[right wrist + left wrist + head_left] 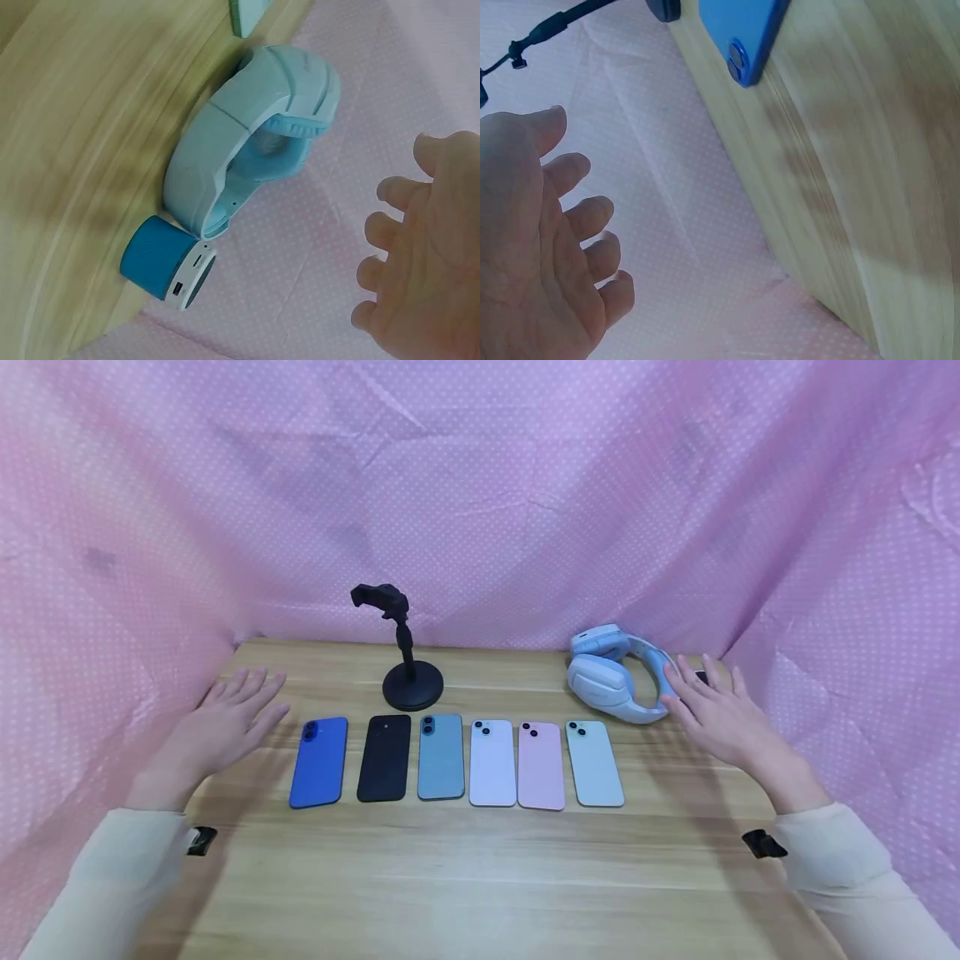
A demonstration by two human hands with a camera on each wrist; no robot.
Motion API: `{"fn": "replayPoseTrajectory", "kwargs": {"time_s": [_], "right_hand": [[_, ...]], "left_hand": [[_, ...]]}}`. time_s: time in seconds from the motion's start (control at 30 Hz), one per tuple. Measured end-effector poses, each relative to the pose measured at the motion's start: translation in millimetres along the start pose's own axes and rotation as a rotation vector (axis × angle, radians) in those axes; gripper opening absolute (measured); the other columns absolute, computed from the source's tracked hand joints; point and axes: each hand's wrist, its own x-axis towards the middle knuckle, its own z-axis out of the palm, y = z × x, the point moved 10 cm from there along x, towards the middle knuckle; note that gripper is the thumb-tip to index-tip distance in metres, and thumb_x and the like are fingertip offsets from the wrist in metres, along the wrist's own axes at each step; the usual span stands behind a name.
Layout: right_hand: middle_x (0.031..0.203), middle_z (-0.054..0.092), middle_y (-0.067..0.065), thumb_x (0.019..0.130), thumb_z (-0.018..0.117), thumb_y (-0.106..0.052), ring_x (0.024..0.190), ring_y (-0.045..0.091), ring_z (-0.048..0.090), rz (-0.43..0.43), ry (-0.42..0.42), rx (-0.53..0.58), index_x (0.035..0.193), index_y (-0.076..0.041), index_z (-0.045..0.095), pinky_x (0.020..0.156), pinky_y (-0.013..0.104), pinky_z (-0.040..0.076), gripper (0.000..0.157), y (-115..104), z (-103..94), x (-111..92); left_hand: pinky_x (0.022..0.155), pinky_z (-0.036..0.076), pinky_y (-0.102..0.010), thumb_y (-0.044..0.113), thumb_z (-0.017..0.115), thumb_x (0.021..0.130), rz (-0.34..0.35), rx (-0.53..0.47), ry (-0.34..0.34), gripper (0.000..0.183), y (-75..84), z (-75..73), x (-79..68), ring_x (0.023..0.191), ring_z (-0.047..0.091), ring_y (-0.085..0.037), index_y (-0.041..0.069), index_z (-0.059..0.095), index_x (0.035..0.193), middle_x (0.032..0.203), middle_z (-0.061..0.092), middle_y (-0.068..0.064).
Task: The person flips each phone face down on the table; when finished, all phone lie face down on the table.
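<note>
Several phones lie face down in a row across the wooden table: a blue phone (319, 763), a black phone (384, 758), a teal phone (442, 758), a white phone (492, 764), a pink phone (541, 767) and a pale green phone (595, 764). My left hand (228, 722), fingers spread, hovers left of the blue phone and holds nothing. On the other side my right hand (720, 718) is likewise spread and bare, above the table beside the light blue headphones (602, 682). In the right wrist view a small blue speaker (157, 257) sits against the headband.
Behind the row stands a black phone stand (412, 686) with a round base and a clamp on top. Pink dotted cloth (480, 510) hangs around the back and sides of the wooden table (465, 885).
</note>
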Motion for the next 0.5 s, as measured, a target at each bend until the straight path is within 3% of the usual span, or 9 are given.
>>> {"fn": "replayPoseTrajectory", "kwargs": {"time_s": [0.2, 0.33, 0.5], "right_hand": [[0.166, 0.005, 0.022, 0.112, 0.029, -0.043, 0.149, 0.051, -0.003, -0.021, 0.035, 0.153, 0.164, -0.013, 0.01, 0.115, 0.068, -0.01, 0.063, -12.5, -6.3, -1.5], [0.168, 0.003, 0.015, 0.111, 0.036, -0.041, 0.15, 0.049, 0.001, -0.02, 0.055, 0.291, 0.164, -0.016, 0.009, 0.117, 0.068, 0.0, 0.064, -20.8, -8.1, -6.6], [0.169, 0.008, 0.009, 0.11, 0.041, -0.04, 0.152, 0.041, 0.009, -0.004, 0.054, 0.39, 0.164, -0.024, 0.008, 0.118, 0.066, 0.014, 0.065, -29.2, -0.6, -12.6]], "left_hand": [[0.12, 0.003, -0.063, 0.047, 0.033, 0.11, 0.012, -0.072, 0.043, 0.069, 18.7, -3.4, -6.3, 0.15, 0.0, -0.049, 0.005, 0.016, 0.162, 0.163, 0.011, -0.03], [0.12, 0.011, -0.063, 0.045, 0.041, 0.109, 0.047, -0.223, 0.088, 0.068, 42.2, -3.5, -5.7, 0.152, 0.006, -0.043, 0.01, 0.019, 0.163, 0.166, 0.014, -0.021], [0.118, 0.02, -0.063, 0.042, 0.051, 0.107, 0.1, -0.377, 0.079, 0.066, 75.5, 3.3, -0.4, 0.153, 0.015, -0.035, 0.022, 0.023, 0.163, 0.168, 0.017, -0.007]]}}
